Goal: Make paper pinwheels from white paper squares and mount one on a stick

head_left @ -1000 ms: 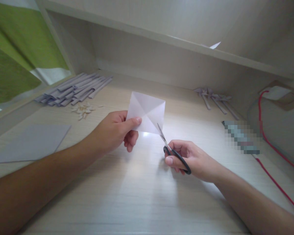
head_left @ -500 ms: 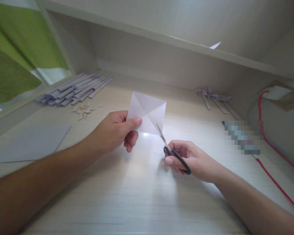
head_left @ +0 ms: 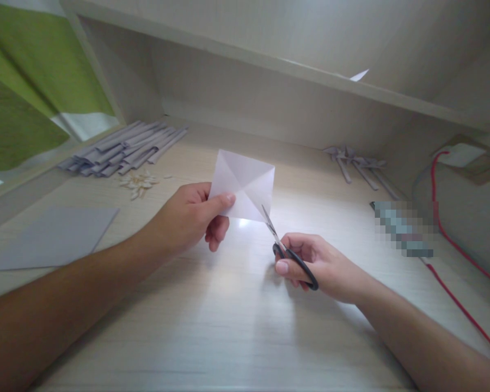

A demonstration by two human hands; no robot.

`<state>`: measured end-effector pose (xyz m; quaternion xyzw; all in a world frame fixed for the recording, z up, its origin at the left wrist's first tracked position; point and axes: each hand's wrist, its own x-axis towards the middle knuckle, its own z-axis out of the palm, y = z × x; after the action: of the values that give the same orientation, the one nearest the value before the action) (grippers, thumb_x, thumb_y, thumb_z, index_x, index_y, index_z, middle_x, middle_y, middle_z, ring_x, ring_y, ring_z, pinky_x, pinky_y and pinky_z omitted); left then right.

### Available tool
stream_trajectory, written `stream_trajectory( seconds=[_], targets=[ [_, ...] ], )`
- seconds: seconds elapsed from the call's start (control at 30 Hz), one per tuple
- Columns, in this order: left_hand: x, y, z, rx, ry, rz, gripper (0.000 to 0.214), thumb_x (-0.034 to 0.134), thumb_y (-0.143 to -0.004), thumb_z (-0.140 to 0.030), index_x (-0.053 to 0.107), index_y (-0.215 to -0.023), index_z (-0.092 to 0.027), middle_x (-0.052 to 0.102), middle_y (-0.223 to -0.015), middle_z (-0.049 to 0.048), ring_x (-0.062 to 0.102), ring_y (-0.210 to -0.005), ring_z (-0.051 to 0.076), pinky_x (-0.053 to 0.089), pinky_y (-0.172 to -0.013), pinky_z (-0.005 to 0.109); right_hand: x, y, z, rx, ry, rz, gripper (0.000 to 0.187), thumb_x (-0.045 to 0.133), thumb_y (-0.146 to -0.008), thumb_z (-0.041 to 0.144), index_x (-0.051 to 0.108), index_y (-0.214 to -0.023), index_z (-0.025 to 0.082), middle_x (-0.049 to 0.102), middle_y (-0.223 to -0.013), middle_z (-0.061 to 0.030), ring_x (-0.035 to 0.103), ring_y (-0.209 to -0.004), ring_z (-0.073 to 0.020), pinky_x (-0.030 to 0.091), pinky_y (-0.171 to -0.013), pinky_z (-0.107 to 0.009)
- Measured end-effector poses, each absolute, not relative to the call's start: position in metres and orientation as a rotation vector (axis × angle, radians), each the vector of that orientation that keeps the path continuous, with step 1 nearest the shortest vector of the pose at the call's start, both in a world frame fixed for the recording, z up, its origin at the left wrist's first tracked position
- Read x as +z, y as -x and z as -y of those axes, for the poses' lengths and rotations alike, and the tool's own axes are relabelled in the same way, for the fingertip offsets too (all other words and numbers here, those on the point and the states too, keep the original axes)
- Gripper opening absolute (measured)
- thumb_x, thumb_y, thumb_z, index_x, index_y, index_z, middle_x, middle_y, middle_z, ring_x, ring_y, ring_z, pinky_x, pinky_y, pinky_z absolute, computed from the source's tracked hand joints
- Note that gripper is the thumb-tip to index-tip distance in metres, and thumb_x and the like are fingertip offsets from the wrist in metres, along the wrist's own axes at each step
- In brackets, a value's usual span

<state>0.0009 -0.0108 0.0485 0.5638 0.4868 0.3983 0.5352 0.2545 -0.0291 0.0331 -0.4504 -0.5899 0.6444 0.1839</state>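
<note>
A square sheet of white paper (head_left: 245,179) with diagonal creases crossing at its middle is held above the table. My left hand (head_left: 204,212) pinches its left edge, thumb on top and fingers underneath. In my right hand (head_left: 306,261) is a pair of scissors (head_left: 278,242) with black handles and metal blades. The blades are a little apart at the paper's lower right corner, along a crease. One blade lies over the face of the paper; whether the paper has been cut there I cannot tell.
Rolled paper tubes (head_left: 124,149) lie piled at the back left, beside small pale pieces (head_left: 138,184). Flat paper sheets (head_left: 53,237) rest at the left. Folded paper pieces with stems (head_left: 357,162) lie back right. A blurred-out device (head_left: 404,228) and a red cable (head_left: 461,318) are at the right.
My left hand and the paper have shifted slightly left and up. My right hand and the scissors have hardly moved.
</note>
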Motion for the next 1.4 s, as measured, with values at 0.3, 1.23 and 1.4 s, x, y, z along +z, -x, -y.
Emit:
stream_trajectory(
  seconds=[0.3,1.23,1.4],
  targets=[
    [0.0490,-0.0011,0.0118,0.925,-1.337,-1.170,0.030,0.058,-0.091,-0.032,0.049,-0.065,-0.020,0.057,-0.045,-0.0015,0.050,-0.036,0.011,0.034,-0.042,0.023,0.0303,-0.2564,0.0287,1.818,1.257,1.672,0.042,0.091,-0.074,0.047,0.062,-0.083,0.017,0.060,-0.066,0.0037,0.048,-0.054,-0.0081,0.033,-0.048,-0.022],
    [0.0518,-0.0023,0.0128,0.912,-1.369,-1.186,0.031,0.060,-0.090,-0.035,0.049,-0.065,-0.021,0.056,-0.045,-0.0011,0.050,-0.036,0.012,0.034,-0.042,0.023,0.0327,-0.2549,0.0291,1.833,1.297,1.652,0.048,0.092,-0.069,0.051,0.060,-0.079,0.018,0.055,-0.062,0.0051,0.044,-0.053,-0.0084,0.030,-0.049,-0.023],
    [0.0534,-0.0021,0.0132,0.910,-1.389,-1.217,0.032,0.059,-0.090,-0.035,0.048,-0.063,-0.021,0.056,-0.045,-0.0009,0.049,-0.036,0.012,0.033,-0.042,0.023,0.0313,-0.2555,0.0290,1.829,1.310,1.661,0.048,0.092,-0.070,0.053,0.059,-0.077,0.018,0.054,-0.059,0.0055,0.043,-0.053,-0.0085,0.028,-0.048,-0.023]
  ],
)
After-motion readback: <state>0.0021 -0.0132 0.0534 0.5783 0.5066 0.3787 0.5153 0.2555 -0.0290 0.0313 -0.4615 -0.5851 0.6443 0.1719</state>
